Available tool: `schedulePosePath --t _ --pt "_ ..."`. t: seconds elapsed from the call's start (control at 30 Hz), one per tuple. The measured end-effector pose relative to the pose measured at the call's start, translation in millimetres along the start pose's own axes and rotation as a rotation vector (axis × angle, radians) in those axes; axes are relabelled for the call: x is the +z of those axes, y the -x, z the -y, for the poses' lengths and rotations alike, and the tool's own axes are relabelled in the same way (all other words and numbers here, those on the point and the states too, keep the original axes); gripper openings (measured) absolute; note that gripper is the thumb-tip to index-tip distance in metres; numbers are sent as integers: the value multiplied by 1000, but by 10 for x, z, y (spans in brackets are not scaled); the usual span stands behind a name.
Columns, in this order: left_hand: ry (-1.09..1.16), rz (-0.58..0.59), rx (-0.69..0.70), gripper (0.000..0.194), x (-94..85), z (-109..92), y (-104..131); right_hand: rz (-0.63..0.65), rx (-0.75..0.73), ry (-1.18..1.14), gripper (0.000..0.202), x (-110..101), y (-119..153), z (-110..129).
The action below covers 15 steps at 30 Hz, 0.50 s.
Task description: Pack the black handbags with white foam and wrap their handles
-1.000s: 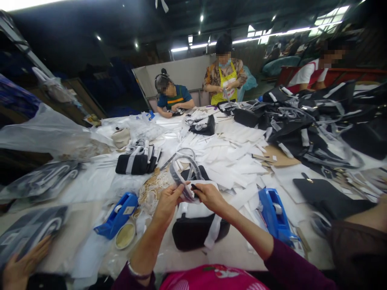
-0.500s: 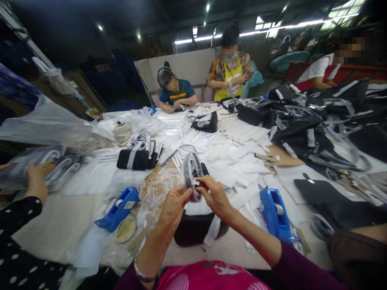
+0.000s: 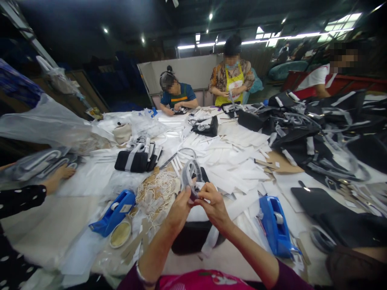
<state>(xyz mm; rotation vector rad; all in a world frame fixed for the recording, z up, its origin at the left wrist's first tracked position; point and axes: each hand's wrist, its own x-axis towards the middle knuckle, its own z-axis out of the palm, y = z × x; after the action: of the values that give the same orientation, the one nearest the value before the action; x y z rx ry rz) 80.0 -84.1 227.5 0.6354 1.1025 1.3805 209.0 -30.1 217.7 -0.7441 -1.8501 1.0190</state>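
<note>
Centrally, the left hand (image 3: 179,207) holds a plastic-wrapped handle (image 3: 185,176) in a narrow grip, while the right hand (image 3: 215,204) pinches its lower part. A black bag (image 3: 192,238) sits at lower centre on the table (image 3: 57,219), left of a blue tape dispenser (image 3: 273,223).

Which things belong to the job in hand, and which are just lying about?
Apparently in the job:
plastic-wrapped loop, held by the left hand, right hand at its lower end
black bag below the hands

Seemingly lying about:
tangled string
round tub
left blue dispenser, right blue dispenser: untouched, perhaps tools
</note>
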Motion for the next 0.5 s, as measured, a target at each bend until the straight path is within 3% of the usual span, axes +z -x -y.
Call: schedulePosePath --t 0.1,0.17,0.27,0.37,0.4,0.5 --pt "233 97 -127 47 -50 -36 -104 111 -204 229 20 -47 55 -44" --pt "239 36 -84 44 -50 48 -139 139 -195 318 16 -62 86 -69" --pt "56 -167 92 38 34 234 -132 144 60 221 25 -41 106 -91" --pt "-36 -256 161 36 129 313 -104 155 284 41 9 8 115 -122" --pt "13 -235 118 38 139 305 -101 154 264 15 10 20 124 -140" --pt "190 -125 -86 45 101 265 -121 178 -3 22 18 42 169 -208"
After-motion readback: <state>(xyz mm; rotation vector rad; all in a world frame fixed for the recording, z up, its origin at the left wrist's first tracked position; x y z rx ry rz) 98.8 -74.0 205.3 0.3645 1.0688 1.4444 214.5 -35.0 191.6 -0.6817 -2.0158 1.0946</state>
